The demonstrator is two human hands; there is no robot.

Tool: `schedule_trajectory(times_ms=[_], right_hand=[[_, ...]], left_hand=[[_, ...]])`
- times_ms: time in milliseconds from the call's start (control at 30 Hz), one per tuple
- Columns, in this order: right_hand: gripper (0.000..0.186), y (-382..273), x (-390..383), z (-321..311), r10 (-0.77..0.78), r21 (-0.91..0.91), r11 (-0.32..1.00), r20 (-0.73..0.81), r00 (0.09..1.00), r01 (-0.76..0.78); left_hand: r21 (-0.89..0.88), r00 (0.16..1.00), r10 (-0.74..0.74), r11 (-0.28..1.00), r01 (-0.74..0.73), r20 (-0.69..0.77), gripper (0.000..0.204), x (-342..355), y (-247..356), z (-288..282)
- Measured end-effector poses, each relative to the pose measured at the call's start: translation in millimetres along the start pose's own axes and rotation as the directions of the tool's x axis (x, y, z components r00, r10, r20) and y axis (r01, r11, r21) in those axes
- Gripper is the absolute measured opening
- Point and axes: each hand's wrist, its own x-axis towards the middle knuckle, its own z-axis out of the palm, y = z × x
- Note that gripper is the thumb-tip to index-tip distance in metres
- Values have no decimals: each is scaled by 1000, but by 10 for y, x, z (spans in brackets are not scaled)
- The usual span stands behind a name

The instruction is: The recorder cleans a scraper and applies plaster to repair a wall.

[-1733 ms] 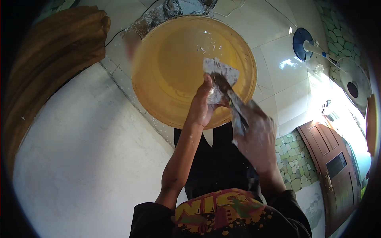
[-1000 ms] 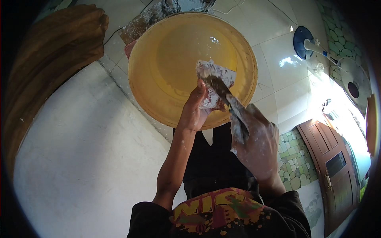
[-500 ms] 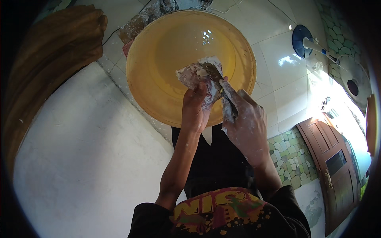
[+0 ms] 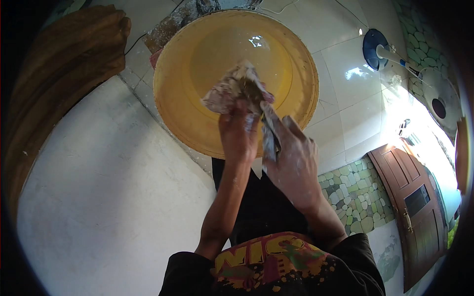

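Observation:
My left hand [image 4: 239,135] is closed round a crumpled, white-smeared piece [image 4: 222,93] with pinkish patches; its material is hard to make out. My right hand [image 4: 295,160], dusted with white, grips a putty knife [image 4: 253,92], its dark flat blade laid against the crumpled piece. Motion blurs the blade and the piece, and my fingers cover most of the handle. Both hands are over the near half of a large round yellow basin [image 4: 175,118], whose bottom shines wetly.
A pale, smooth wall-like surface [image 4: 108,197] fills the left, with brown draped cloth [image 4: 74,54] beyond it. A white-spattered board [image 4: 170,32] lies behind the basin on the tiled floor [image 4: 340,89]. At right are a standing fan [image 4: 380,52] and a brown door [image 4: 410,197].
Both hands have shifted left with the crumpled piece and the putty knife. The piece is turned differently against the blade. The basin appears slightly higher and further left.

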Motion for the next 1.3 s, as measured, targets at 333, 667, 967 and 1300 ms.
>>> schedule_trajectory(times_ms=[333, 667, 967, 1300], right_hand=[[66, 26, -75, -135, 16, 123, 992, 121, 993, -31], [71, 124, -2, 73, -42, 4, 999, 10, 999, 42], [68, 138, -76, -30, 9, 29, 1000, 13, 1000, -9], [62, 298, 50, -70, 62, 115, 991, 32, 998, -65]], left_hand=[[13, 992, 101, 995, -100, -80, 43, 2, -12, -56], [85, 992, 11, 996, -1, -123, 34, -23, 1, -18], [123, 999, 12, 992, -5, -52, 27, 6, -59, -59], [182, 995, -49, 981, 64, -83, 19, -46, -30, -194]])
